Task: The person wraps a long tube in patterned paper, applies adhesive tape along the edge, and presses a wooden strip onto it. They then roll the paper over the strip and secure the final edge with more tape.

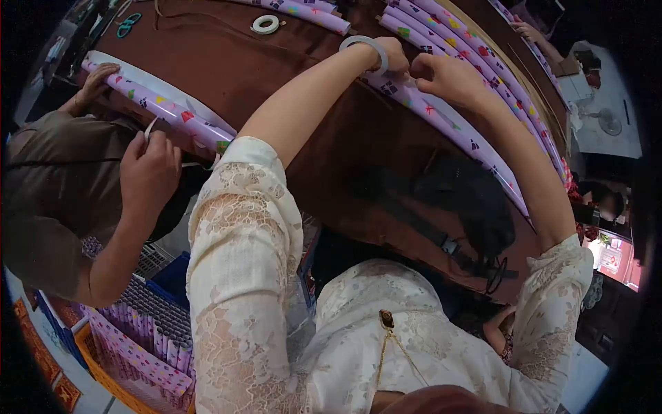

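My left hand (394, 55) is curled over the far end of a lilac patterned roll of wrapping paper (448, 127); its fingertips are hidden. A pale ring (380, 52) circles my left wrist. Just right of it, my right hand (452, 81) hovers over the same roll end, thumb and forefinger curved with a gap between them. The roll slants across the brown table (303, 131) from my hands down to the right, passing under my right forearm.
More wrapping paper rolls (476, 55) lie beyond my hands. A tape roll (265, 25) and teal scissors (128, 25) are at the back. At left, a co-worker's hands (148, 165) are at another roll (165, 107). A black strapped bag (469, 207) lies in front of me.
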The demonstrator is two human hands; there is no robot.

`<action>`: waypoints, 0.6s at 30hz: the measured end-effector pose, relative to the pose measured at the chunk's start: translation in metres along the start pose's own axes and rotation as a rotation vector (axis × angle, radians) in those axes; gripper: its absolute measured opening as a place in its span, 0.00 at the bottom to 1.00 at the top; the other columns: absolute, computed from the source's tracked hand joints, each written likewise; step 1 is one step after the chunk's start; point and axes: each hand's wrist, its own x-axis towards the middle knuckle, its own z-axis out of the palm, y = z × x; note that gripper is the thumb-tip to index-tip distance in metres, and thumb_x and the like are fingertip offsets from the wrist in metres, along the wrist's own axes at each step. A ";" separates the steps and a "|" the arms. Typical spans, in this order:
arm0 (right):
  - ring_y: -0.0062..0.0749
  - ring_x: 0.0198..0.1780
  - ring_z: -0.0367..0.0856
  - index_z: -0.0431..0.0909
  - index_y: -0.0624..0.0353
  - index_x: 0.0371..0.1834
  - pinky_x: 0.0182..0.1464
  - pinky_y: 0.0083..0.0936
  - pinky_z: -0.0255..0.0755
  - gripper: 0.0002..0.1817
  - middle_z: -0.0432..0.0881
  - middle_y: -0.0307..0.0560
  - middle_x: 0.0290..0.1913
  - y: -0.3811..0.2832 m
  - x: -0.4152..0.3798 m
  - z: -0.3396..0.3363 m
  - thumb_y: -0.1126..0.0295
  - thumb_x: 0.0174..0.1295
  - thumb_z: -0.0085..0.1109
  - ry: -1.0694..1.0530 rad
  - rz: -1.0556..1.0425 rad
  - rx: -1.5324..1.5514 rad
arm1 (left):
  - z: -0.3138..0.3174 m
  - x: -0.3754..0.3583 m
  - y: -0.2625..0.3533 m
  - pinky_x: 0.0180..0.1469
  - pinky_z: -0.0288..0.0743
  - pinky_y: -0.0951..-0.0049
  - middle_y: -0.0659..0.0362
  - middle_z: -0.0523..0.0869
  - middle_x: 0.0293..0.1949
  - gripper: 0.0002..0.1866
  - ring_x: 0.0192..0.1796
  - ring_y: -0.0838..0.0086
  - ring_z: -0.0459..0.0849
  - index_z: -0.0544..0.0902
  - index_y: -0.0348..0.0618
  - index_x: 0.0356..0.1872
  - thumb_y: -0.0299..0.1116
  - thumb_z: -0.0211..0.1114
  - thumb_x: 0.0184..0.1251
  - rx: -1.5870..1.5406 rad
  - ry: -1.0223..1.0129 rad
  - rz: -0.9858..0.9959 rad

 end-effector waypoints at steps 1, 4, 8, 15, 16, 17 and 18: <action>0.36 0.35 0.81 0.78 0.52 0.38 0.36 0.31 0.73 0.12 0.83 0.43 0.32 -0.002 0.003 -0.004 0.61 0.51 0.57 -0.083 0.022 -0.022 | 0.000 0.000 0.000 0.47 0.75 0.68 0.53 0.84 0.42 0.18 0.45 0.63 0.82 0.86 0.47 0.38 0.44 0.68 0.46 0.002 0.005 0.001; 0.34 0.32 0.81 0.80 0.56 0.33 0.36 0.28 0.73 0.12 0.83 0.44 0.29 -0.013 0.013 -0.017 0.61 0.50 0.57 -0.237 0.120 0.026 | 0.002 -0.004 0.002 0.47 0.75 0.68 0.53 0.84 0.42 0.19 0.45 0.64 0.82 0.86 0.48 0.38 0.44 0.69 0.45 0.015 0.017 0.020; 0.42 0.28 0.80 0.82 0.58 0.33 0.32 0.35 0.72 0.22 0.81 0.51 0.23 0.016 0.037 -0.003 0.49 0.46 0.61 -0.425 0.155 0.142 | 0.002 -0.002 0.003 0.44 0.76 0.68 0.54 0.85 0.39 0.19 0.41 0.65 0.83 0.86 0.47 0.37 0.46 0.70 0.44 -0.021 0.051 -0.022; 0.38 0.30 0.80 0.83 0.49 0.36 0.32 0.31 0.72 0.16 0.82 0.49 0.29 0.027 0.038 -0.001 0.54 0.49 0.59 -0.410 -0.033 0.096 | 0.002 0.003 0.001 0.40 0.77 0.68 0.55 0.86 0.35 0.19 0.37 0.65 0.84 0.86 0.46 0.35 0.45 0.69 0.42 -0.029 0.035 -0.003; 0.38 0.31 0.80 0.83 0.46 0.37 0.33 0.31 0.72 0.14 0.82 0.49 0.30 0.026 0.038 -0.002 0.56 0.49 0.58 -0.466 0.030 0.082 | 0.004 0.003 0.000 0.40 0.77 0.68 0.55 0.86 0.35 0.19 0.37 0.65 0.84 0.86 0.46 0.35 0.45 0.69 0.42 -0.032 0.033 -0.003; 0.39 0.32 0.80 0.83 0.43 0.38 0.35 0.30 0.73 0.13 0.82 0.48 0.32 0.024 0.037 -0.004 0.59 0.49 0.57 -0.518 0.093 0.067 | 0.004 0.003 -0.001 0.40 0.77 0.68 0.54 0.86 0.36 0.19 0.38 0.65 0.84 0.86 0.47 0.36 0.45 0.69 0.43 0.021 0.025 0.047; 0.39 0.32 0.80 0.83 0.43 0.38 0.35 0.30 0.73 0.13 0.82 0.48 0.32 0.036 0.039 0.003 0.59 0.49 0.57 -0.515 0.096 0.064 | 0.002 0.002 -0.001 0.41 0.77 0.67 0.54 0.86 0.37 0.19 0.38 0.64 0.84 0.86 0.47 0.36 0.45 0.69 0.43 0.076 0.020 0.099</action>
